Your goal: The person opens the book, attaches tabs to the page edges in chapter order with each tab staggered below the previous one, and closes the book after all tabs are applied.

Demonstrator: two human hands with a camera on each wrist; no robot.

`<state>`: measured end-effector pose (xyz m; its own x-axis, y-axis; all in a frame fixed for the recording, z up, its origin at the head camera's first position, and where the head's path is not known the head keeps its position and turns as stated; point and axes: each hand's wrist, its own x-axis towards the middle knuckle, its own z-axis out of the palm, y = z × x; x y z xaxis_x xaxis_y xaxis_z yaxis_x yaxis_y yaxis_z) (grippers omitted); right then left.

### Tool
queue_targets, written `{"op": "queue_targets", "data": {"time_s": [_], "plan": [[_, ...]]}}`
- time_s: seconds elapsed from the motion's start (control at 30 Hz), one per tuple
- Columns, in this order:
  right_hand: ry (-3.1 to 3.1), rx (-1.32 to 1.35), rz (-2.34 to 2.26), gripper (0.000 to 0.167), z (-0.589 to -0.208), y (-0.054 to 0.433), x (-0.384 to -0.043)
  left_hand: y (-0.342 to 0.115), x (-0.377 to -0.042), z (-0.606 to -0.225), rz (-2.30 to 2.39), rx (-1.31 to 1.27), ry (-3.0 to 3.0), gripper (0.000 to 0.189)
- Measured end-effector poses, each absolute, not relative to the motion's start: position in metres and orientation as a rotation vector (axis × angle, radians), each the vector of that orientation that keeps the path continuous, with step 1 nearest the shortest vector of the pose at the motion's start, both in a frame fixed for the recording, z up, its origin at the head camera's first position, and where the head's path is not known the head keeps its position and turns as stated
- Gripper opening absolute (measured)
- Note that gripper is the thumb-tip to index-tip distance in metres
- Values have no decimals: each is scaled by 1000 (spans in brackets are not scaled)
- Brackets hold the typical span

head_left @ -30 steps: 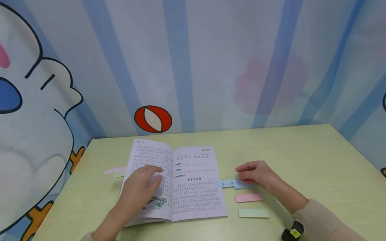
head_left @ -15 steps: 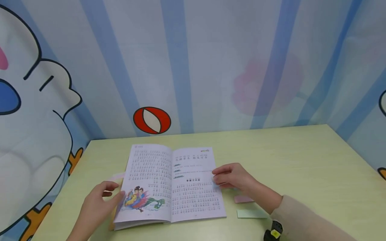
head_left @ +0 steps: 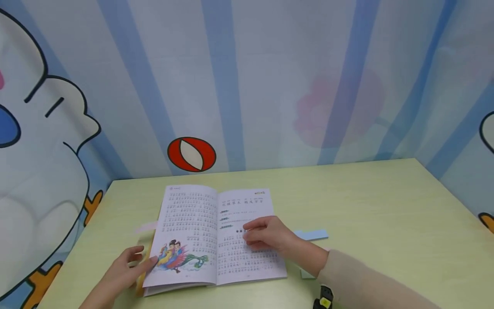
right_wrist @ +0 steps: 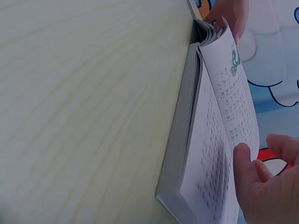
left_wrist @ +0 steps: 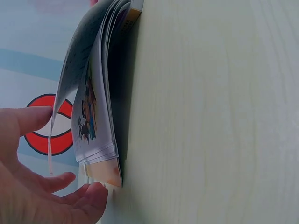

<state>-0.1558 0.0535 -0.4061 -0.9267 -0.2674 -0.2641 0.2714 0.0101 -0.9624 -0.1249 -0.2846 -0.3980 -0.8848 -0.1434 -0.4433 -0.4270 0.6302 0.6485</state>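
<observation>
An open book point(head_left: 197, 231) lies on the table, its left page showing a coloured picture. My left hand point(head_left: 125, 268) is at the book's lower left edge, thumb against the page edge. In the left wrist view a lifted page point(left_wrist: 74, 70) touches the thumb; the curved fingers stay apart from the thumb, near the cover's corner. My right hand point(head_left: 270, 236) is over the right page, fingers extended. In the right wrist view a gap shows between its thumb and fingers, with nothing held; whether it touches the page cannot be told.
A blue sticky tab point(head_left: 314, 235) pokes out past the right forearm, and part of a green tab point(head_left: 307, 274) shows below it. A pink tab point(head_left: 148, 227) sticks out at the book's left side. A patterned curtain point(head_left: 262, 86) hangs behind the table point(head_left: 366, 206).
My left hand has moved off the left page, down to its outer lower edge. My right hand has moved left from the blue tabs to over the right page.
</observation>
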Motion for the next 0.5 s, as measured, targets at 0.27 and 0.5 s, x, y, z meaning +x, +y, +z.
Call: {"op": "queue_targets", "data": {"time_s": [0.27,0.5], "plan": [[1879,14,-1973,37,-404,30,-153,-287,-129,-404,1091,-472,2503,105],[1844,44,-1982,38,-408,12,-151,-302,-142,-428,1084,-515,2478,105]]}}
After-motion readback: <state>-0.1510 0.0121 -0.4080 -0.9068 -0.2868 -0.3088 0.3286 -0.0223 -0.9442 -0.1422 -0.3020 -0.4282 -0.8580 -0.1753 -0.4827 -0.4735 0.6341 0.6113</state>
